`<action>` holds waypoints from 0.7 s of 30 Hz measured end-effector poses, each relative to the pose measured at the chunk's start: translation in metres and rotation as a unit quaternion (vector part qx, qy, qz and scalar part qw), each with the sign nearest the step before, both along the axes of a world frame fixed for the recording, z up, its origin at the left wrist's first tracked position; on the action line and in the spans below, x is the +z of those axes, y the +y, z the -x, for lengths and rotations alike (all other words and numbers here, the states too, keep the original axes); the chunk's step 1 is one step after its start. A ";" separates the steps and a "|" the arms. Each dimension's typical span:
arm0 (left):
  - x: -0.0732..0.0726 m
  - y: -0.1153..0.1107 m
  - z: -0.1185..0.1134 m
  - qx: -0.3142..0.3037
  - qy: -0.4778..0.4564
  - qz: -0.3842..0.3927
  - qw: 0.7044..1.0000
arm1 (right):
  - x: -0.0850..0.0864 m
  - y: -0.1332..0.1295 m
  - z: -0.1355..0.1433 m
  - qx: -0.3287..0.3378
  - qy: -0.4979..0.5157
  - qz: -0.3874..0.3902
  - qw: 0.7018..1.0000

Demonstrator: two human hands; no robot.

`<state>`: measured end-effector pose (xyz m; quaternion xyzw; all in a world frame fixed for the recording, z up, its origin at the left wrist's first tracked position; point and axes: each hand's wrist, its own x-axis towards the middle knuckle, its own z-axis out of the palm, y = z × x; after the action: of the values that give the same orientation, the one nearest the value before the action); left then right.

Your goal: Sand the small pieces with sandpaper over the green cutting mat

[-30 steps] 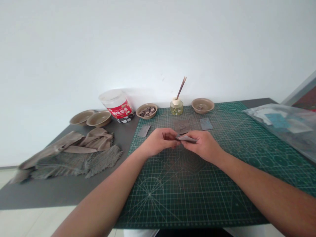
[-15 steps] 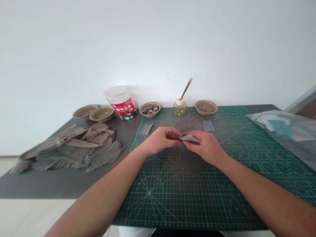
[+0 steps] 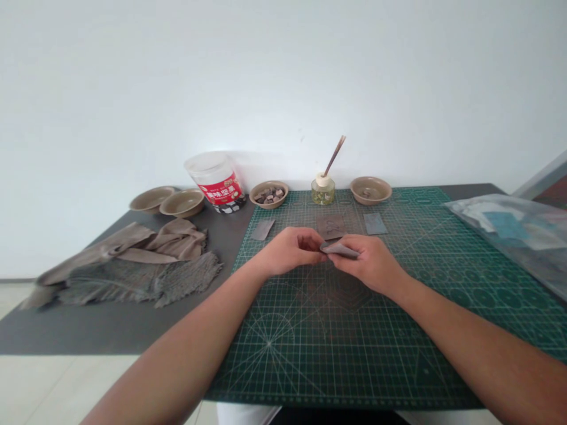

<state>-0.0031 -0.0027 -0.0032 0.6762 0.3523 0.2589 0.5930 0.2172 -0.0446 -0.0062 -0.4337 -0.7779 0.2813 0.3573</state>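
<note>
My right hand [image 3: 370,262] grips a small folded grey piece [image 3: 343,250] that looks like sandpaper or cloth. At its left end the fingers of my left hand [image 3: 295,251] are pinched together; what lies between them is too small to make out. Both hands are over the green cutting mat [image 3: 301,354]. Just beyond them lies a brown square [image 3: 331,225] with dark marks. A grey rectangle [image 3: 263,229] rests to its left and a blue-grey one [image 3: 375,224] to its right.
Along the wall stand a bowl of small brown pieces [image 3: 269,195], a reed diffuser [image 3: 323,190], another bowl [image 3: 371,191] and a tub with a red label [image 3: 215,182]. Two bowls and crumpled cloths [image 3: 133,265] are at left, a plastic bag [image 3: 509,227] at right.
The view has shifted slightly. The grey piece in my right hand is tilted a little flatter, and more of the brown square shows; both hands keep nearly the same place.
</note>
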 end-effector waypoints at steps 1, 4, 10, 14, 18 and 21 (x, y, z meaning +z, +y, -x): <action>0.000 0.000 0.000 0.001 0.004 -0.001 1.000 | 0.000 0.000 0.000 -0.007 -0.004 -0.005 1.000; 0.000 0.000 0.000 0.005 0.003 -0.006 1.000 | 0.000 0.000 0.000 -0.010 -0.011 -0.014 1.000; 0.000 -0.001 -0.001 0.003 0.006 -0.007 1.000 | 0.000 0.000 0.000 0.004 -0.005 -0.021 1.000; 0.001 -0.002 -0.001 0.005 0.000 -0.010 1.000 | 0.002 -0.002 0.001 0.010 -0.006 -0.021 1.000; 0.001 -0.002 -0.001 0.002 0.012 -0.010 1.000 | 0.002 -0.002 0.001 0.004 -0.013 -0.034 0.999; -0.001 -0.001 -0.001 -0.004 0.008 -0.010 1.000 | 0.002 -0.001 0.000 0.011 -0.019 -0.037 0.999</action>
<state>-0.0023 -0.0039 -0.0039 0.6854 0.3518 0.2547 0.5845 0.2170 -0.0455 -0.0044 -0.4166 -0.7994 0.2479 0.3549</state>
